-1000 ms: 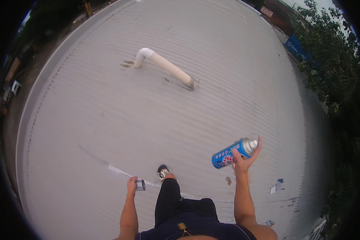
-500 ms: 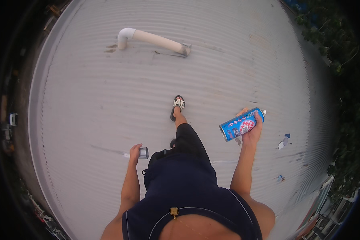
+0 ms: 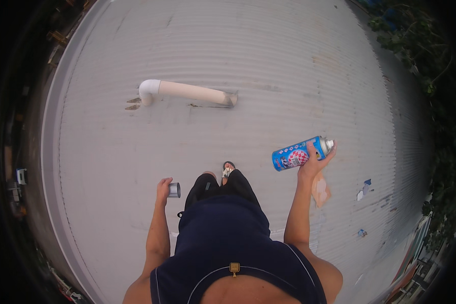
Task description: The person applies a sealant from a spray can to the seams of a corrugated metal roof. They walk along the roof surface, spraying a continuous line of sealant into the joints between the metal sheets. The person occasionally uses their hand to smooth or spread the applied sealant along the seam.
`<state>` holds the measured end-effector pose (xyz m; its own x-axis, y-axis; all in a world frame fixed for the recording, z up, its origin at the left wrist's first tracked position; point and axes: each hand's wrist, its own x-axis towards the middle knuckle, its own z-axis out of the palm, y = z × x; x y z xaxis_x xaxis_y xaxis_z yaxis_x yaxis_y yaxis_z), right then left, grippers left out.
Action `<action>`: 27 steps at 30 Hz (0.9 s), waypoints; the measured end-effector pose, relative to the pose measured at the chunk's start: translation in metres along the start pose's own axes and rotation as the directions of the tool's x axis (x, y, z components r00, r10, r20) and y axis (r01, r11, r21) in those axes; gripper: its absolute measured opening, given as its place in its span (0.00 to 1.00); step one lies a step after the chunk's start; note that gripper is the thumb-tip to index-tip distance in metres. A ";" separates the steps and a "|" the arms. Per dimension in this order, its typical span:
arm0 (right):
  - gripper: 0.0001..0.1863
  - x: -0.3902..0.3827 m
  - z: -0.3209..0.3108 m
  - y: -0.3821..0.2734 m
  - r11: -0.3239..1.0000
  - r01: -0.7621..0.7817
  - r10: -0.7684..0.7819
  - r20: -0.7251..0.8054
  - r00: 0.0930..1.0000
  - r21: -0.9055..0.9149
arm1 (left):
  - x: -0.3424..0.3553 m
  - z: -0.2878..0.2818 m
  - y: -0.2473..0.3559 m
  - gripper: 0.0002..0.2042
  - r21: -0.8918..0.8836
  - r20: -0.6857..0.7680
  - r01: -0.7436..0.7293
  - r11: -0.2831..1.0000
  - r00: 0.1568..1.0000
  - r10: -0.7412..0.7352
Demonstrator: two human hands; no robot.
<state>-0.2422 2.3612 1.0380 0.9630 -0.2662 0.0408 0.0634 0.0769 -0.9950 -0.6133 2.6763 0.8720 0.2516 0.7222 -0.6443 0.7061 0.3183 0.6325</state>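
My right hand [image 3: 313, 166] is wrapped round a blue spray can [image 3: 287, 157] with a red-and-white checked pattern. The can is tilted nearly sideways, its white nozzle [image 3: 330, 145] pointing right and a finger reaching up near it. On the other side, my left hand [image 3: 163, 189] grips a short silver-grey cup-shaped cap [image 3: 175, 190], hollow end facing my body. Both hands are held apart, either side of my black shorts, above a grey corrugated roof [image 3: 101, 167].
An off-white pipe [image 3: 192, 92] with a white elbow lies raised across the roof ahead. A peach-coloured patch [image 3: 320, 191] and torn scraps [image 3: 364, 189] lie at the right. The roof's edge [image 3: 49, 167] runs along the left; trees [image 3: 415, 50] stand beyond the right side.
I have stepped forward, so the pipe appears nearer and the peach-coloured patch shows below the can. The fingers of my right hand have shifted toward the nozzle. Both hands keep their holds.
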 end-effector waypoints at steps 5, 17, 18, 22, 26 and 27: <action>0.27 0.035 0.050 0.002 0.877 -0.312 0.329 0.017 0.944 0.366 | 0.039 0.026 0.049 0.19 0.045 0.069 -0.009 0.999 0.998 0.006; 0.19 0.125 0.230 0.057 0.380 -0.777 0.696 0.399 0.597 0.501 | 0.186 0.069 0.084 0.19 0.036 0.137 0.263 0.964 0.954 -0.266; 0.20 0.129 0.249 0.052 0.398 -0.788 0.696 0.405 0.592 0.469 | 0.192 0.068 0.099 0.19 -0.016 0.126 0.251 0.968 0.961 -0.247; 0.21 0.165 0.316 0.043 0.379 -0.837 0.675 0.501 0.541 0.394 | 0.239 0.068 0.212 0.21 0.074 0.123 0.059 0.996 0.990 -0.068; 0.22 0.210 0.345 0.047 0.514 -0.701 0.642 0.319 0.697 0.494 | 0.277 0.060 0.316 0.21 0.019 0.099 -0.034 0.999 0.995 0.032; 0.23 0.223 0.342 0.051 0.653 -0.606 0.582 0.211 0.785 0.454 | 0.286 0.059 0.332 0.20 0.008 0.089 -0.058 0.998 0.994 0.057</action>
<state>0.0654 2.6344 1.0276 0.8485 0.0383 -0.5278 -0.4233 0.6477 -0.6335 -0.2678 2.9520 0.8726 0.3495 0.6819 -0.6425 0.6957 0.2704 0.6655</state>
